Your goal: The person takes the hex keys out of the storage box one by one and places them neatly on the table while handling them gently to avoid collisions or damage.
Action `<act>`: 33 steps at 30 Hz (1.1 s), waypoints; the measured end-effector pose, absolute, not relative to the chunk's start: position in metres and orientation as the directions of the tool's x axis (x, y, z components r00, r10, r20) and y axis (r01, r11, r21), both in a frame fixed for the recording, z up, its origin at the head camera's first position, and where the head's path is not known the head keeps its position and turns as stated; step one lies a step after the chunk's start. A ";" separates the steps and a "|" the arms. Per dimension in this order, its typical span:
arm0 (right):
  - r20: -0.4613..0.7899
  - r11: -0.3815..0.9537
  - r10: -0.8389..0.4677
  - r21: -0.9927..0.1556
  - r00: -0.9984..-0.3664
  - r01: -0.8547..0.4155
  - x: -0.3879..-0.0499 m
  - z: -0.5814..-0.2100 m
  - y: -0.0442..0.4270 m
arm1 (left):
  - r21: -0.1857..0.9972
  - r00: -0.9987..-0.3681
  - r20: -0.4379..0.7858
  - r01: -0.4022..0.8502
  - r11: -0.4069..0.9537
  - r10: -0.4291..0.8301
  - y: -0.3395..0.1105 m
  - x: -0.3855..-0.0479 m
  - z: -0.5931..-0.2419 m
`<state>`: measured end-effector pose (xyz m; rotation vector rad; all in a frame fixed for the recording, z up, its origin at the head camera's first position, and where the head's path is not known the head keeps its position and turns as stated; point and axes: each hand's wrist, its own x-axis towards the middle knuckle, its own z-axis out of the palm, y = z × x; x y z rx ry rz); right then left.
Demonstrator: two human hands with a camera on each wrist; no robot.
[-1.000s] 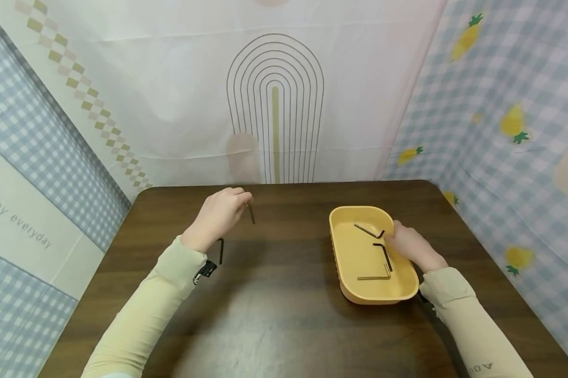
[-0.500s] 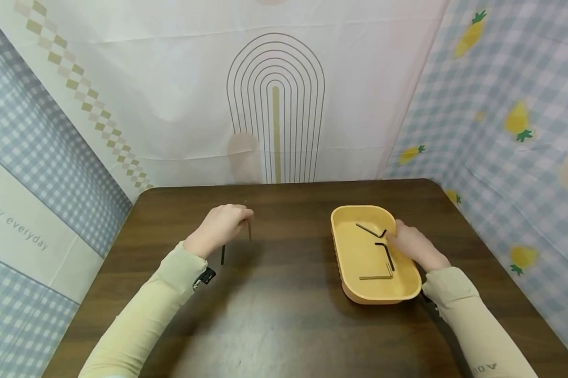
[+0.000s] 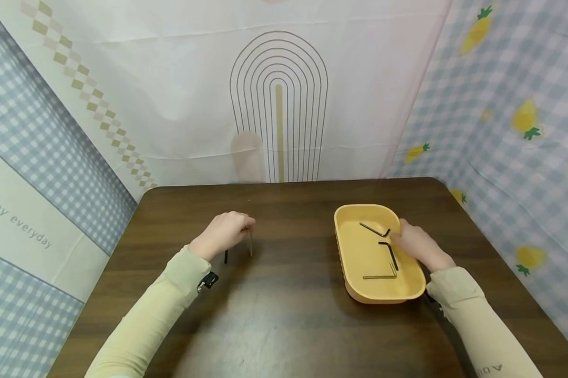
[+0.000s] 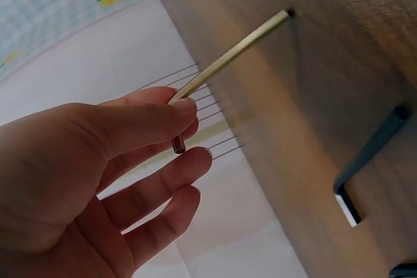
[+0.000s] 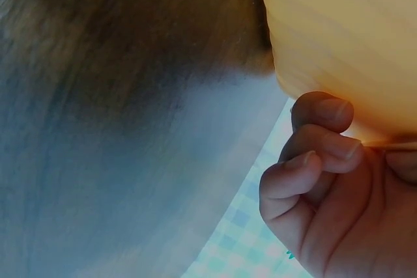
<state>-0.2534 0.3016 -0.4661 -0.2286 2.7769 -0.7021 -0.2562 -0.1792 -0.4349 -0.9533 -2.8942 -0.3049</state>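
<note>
My left hand (image 3: 224,231) pinches a brass-coloured hex key (image 4: 238,50) by its bend between thumb and fingers. Its long arm points down toward the table, as the head view shows. Beneath that hand a black hex key (image 4: 371,148) lies on the table, mostly hidden behind the hand in the head view. My right hand (image 3: 418,244) grips the right rim of a yellow plastic basket (image 3: 352,252), its fingers curled against the outer wall in the right wrist view. Inside the basket lie a dark hex key (image 3: 372,229), a black hex key (image 3: 391,254) and a brass-coloured hex key (image 3: 380,276).
Everything rests on a dark wooden table (image 3: 274,315). The end of another dark piece (image 4: 405,270) shows at the corner of the left wrist view. A white patterned cloth (image 3: 189,105) hangs behind the table, with checked cloth (image 3: 492,126) at the sides.
My left hand has come down toward the table with the hex key in its fingers, over the black one. My right hand stays on the basket rim. The view has shifted slightly.
</note>
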 end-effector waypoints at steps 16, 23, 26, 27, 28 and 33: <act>-0.219 0.867 -0.206 -0.493 -0.954 -0.075 -0.253 -0.467 0.302 | 0.168 -0.776 0.146 0.631 0.757 0.614 -0.178 -0.264 -0.452; -0.217 0.867 -0.207 -0.492 -0.954 -0.076 -0.253 -0.469 0.303 | 0.154 -0.779 0.156 0.627 0.764 0.608 -0.178 -0.268 -0.462; -0.216 0.867 -0.207 -0.493 -0.954 -0.077 -0.254 -0.469 0.303 | 0.149 -0.782 0.157 0.622 0.769 0.603 -0.178 -0.269 -0.466; -0.214 0.867 -0.209 -0.492 -0.954 -0.079 -0.254 -0.470 0.303 | 0.151 -0.784 0.153 0.621 0.769 0.602 -0.178 -0.270 -0.467; -0.214 0.867 -0.208 -0.491 -0.954 -0.079 -0.254 -0.469 0.303 | 0.153 -0.785 0.152 0.619 0.770 0.601 -0.178 -0.270 -0.468; -0.216 0.870 -0.204 -0.487 -0.955 -0.076 -0.256 -0.469 0.303 | 0.163 -0.786 0.138 0.618 0.769 0.602 -0.178 -0.271 -0.473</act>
